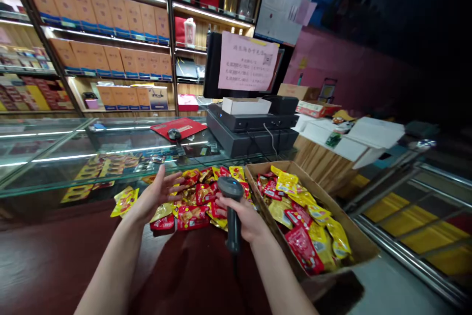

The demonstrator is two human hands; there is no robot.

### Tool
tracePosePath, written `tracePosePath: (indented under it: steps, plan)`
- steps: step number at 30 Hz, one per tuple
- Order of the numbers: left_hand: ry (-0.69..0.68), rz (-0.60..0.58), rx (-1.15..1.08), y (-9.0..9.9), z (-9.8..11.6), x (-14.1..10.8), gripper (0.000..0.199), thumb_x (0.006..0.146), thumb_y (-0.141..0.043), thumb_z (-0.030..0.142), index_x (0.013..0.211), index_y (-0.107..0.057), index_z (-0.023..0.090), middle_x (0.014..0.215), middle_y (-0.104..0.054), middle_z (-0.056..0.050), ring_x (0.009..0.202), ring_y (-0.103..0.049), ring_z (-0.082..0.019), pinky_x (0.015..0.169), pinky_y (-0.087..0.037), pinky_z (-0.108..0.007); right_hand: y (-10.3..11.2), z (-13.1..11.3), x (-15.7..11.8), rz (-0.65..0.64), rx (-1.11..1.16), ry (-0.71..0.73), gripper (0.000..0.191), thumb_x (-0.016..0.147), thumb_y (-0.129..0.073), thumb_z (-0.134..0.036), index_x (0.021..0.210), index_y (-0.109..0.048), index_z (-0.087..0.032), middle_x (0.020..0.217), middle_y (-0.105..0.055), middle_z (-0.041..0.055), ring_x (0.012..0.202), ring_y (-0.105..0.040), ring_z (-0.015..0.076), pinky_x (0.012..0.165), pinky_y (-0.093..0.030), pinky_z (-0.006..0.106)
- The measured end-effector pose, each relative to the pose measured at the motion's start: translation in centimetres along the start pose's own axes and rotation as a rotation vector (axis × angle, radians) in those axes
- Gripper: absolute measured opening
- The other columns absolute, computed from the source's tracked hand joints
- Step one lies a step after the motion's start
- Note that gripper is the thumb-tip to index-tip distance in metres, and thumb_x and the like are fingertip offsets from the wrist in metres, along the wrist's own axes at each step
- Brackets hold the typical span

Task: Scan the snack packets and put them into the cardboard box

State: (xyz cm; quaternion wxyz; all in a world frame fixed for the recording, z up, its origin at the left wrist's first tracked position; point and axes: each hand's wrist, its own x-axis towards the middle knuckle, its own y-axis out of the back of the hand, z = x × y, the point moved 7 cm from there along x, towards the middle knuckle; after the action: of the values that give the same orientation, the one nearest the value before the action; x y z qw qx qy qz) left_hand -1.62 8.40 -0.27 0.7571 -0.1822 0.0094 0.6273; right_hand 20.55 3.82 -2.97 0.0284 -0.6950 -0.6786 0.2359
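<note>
A heap of red and yellow snack packets (193,216) lies on the dark red counter (177,275) in front of me. My left hand (158,194) is at the heap's left side, fingers spread, holding nothing. Beside it is a yellow packet (126,202). My right hand (243,214) grips a black barcode scanner (231,189) at the right side of the heap; its head points away from me and its cable hangs down. To the right, a cardboard box (341,226) holds more red and yellow packets (302,246).
Behind the heap runs a glass display counter (121,150) with a red mat (188,128) and a mouse (174,134). A monitor (212,69) stands on dark equipment (236,138). Metal rails (424,256) are at the right, shelves of boxes (110,59) at the back.
</note>
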Motion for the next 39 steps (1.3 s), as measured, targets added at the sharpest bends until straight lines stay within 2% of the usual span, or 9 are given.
tracePosePath:
  steps: [4, 9, 14, 17, 21, 25, 30, 35, 39]
  plan:
    - [0.021, -0.063, 0.135, -1.0, -1.0, 0.5, 0.067, 0.078, -0.045, 0.063, 0.121, -0.055, 0.013, 0.129, -0.053, -0.018, 0.114, -0.053, -0.031, 0.088, -0.047, -0.042, -1.2, 1.4, 1.7, 0.052, -0.044, -0.020, 0.040, 0.053, -0.079, -0.031, 0.090, -0.068, -0.017, 0.084, -0.068, 0.0018, 0.074, -0.061, 0.0134, 0.071, -0.048, 0.025]
    - [-0.005, -0.008, 0.158, -2.3, -3.1, 2.1, 0.057, 0.077, -0.054, 0.056, 0.115, -0.059, 0.013, 0.127, -0.053, -0.018, 0.114, -0.053, -0.030, 0.091, -0.045, -0.041, -2.3, 2.1, 3.4, 0.050, -0.159, 0.063, 0.041, 0.054, -0.077, -0.031, 0.092, -0.068, -0.017, 0.082, -0.069, 0.0010, 0.080, -0.061, 0.0172, 0.074, -0.045, 0.028]
    - [-0.023, 0.013, 0.035, -3.6, -4.7, 3.4, 0.054, 0.074, -0.064, 0.027, 0.124, -0.048, 0.011, 0.118, -0.056, -0.019, 0.084, -0.064, -0.019, 0.080, -0.050, -0.037, -2.0, 2.6, 3.6, 0.063, -0.143, 0.057, 0.038, 0.055, -0.076, -0.032, 0.089, -0.068, -0.016, 0.079, -0.069, 0.0023, 0.078, -0.062, 0.0182, 0.072, -0.047, 0.029]
    - [-0.072, -0.018, 0.204, -5.0, -5.4, 3.5, 0.064, 0.068, -0.065, 0.016, 0.128, -0.044, 0.014, 0.112, -0.057, -0.014, 0.070, -0.062, -0.015, 0.073, -0.051, -0.035, -1.2, 2.1, 2.8, 0.091, -0.046, 0.067, 0.038, 0.057, -0.076, -0.031, 0.091, -0.067, -0.017, 0.086, -0.069, 0.0032, 0.078, -0.062, 0.0174, 0.071, -0.049, 0.029]
    - [-0.380, 0.062, 0.654, -6.7, -4.6, 2.6, 0.060, 0.065, -0.068, 0.025, 0.123, -0.054, 0.023, 0.100, -0.057, -0.008, 0.075, -0.060, -0.018, 0.077, -0.048, -0.038, -0.6, 1.0, 1.4, 0.053, 0.072, 0.052, 0.039, 0.057, -0.077, -0.027, 0.093, -0.065, -0.017, 0.095, -0.068, 0.0055, 0.086, -0.063, 0.0194, 0.075, -0.052, 0.033]
    - [-0.642, 0.147, 0.865, -7.6, -2.9, 1.4, 0.030, 0.064, -0.071, 0.036, 0.091, -0.071, 0.022, 0.104, -0.057, -0.010, 0.101, -0.053, -0.028, 0.092, -0.039, -0.040, -0.5, -0.3, -0.2, 0.030, 0.074, 0.090, 0.036, 0.057, -0.078, -0.024, 0.090, -0.065, -0.016, 0.088, -0.068, 0.0039, 0.082, -0.064, 0.0183, 0.078, -0.053, 0.035]
    - [-0.352, -0.111, 0.577, -6.8, -4.3, 2.6, 0.032, 0.071, -0.063, 0.046, 0.084, -0.072, 0.018, 0.075, -0.067, -0.005, 0.072, -0.060, -0.020, 0.069, -0.048, -0.030, -0.7, -1.4, -1.6, 0.049, 0.080, 0.129, 0.030, 0.057, -0.078, -0.024, 0.083, -0.066, -0.016, 0.084, -0.067, 0.0035, 0.081, -0.064, 0.0188, 0.079, -0.053, 0.036]
    - [-0.153, 0.001, 0.357, -3.5, -4.7, 3.5, 0.039, 0.063, -0.068, 0.051, 0.073, -0.068, 0.013, 0.060, -0.060, -0.001, 0.047, -0.049, -0.010, 0.045, -0.042, -0.022, -1.2, -1.6, -3.0, 0.064, 0.003, 0.182, 0.038, 0.058, -0.077, -0.029, 0.092, -0.065, -0.017, 0.097, -0.067, 0.0052, 0.090, -0.063, 0.0202, 0.077, -0.052, 0.032]
    - [-0.102, 0.083, 0.227, -1.0, -4.1, 3.9, 0.040, 0.059, -0.072, 0.050, 0.078, -0.066, 0.015, 0.063, -0.060, 0.000, 0.048, -0.050, -0.009, 0.045, -0.044, -0.021, -3.2, 1.4, -4.6, -0.054, -0.128, 0.064, 0.035, 0.060, -0.075, -0.040, 0.079, -0.062, -0.013, 0.070, -0.066, 0.0047, 0.061, -0.062, 0.0169, 0.056, -0.050, 0.029]
